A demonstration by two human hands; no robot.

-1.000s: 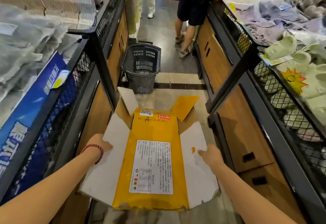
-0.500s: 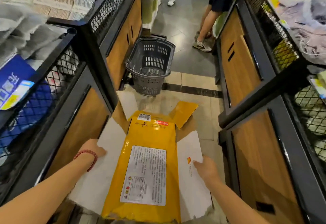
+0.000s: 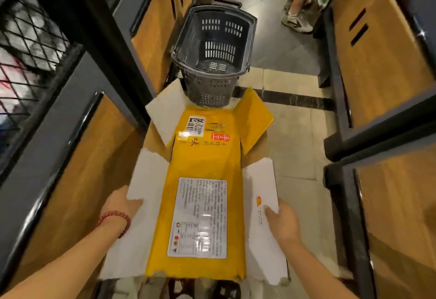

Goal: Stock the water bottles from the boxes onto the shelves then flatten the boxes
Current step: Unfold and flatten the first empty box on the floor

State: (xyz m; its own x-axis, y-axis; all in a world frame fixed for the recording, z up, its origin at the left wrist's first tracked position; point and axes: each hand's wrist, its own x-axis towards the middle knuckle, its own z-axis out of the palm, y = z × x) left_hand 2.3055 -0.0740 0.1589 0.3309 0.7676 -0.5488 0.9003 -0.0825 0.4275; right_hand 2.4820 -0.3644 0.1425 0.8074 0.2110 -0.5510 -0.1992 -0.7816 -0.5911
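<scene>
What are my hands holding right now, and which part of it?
A flattened yellow cardboard box. The left hand grips its left white flap, the right hand its right white flap, both near the end closest to you.

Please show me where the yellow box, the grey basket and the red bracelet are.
yellow box (image 3: 200,162): head view, on its yellow middle panel.
grey basket (image 3: 210,91): head view, on its near wall.
red bracelet (image 3: 115,218): head view, on the beads at the left wrist.

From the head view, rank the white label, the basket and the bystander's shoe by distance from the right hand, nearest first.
1. White label: just left of the right hand, on the yellow box that it holds by a flap.
2. Basket: ahead on the floor, past the box's far end.
3. Shoe: farthest, up the aisle on the right.
</scene>
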